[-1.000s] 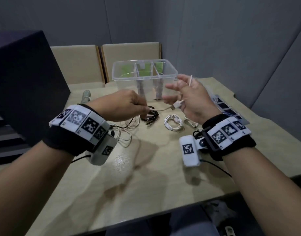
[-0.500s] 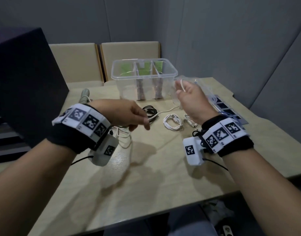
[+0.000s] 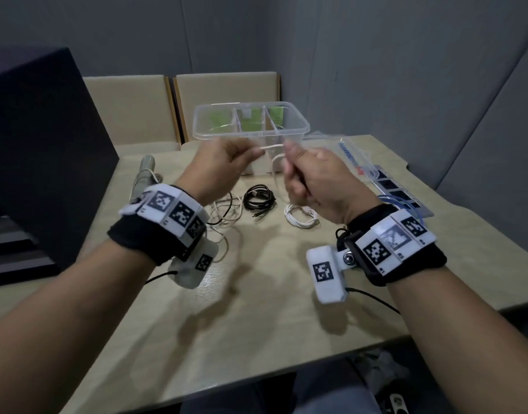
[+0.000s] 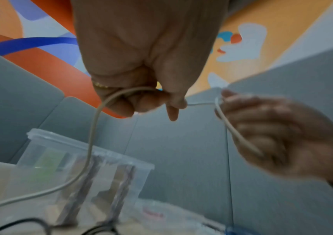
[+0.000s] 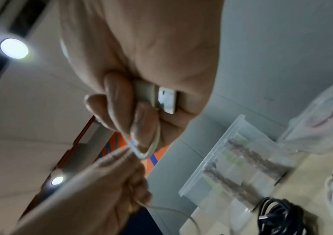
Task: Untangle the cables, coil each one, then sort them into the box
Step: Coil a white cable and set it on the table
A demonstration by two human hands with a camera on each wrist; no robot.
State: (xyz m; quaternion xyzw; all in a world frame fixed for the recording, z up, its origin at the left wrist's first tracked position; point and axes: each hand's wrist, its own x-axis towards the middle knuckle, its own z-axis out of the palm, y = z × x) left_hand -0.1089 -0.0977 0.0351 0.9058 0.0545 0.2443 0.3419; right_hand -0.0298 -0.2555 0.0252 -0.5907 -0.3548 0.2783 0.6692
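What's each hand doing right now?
Left hand: fingers pinch the white cable.
Right hand: fingers curled round the same cable's USB plug end.

Near half of the table lies bare, open to either hand. Farther off, a black coil, white coil and loose cables clutter the way to the box at the far edge.

Right hand blurred in left wrist view; white cable leaves frame at left edge.
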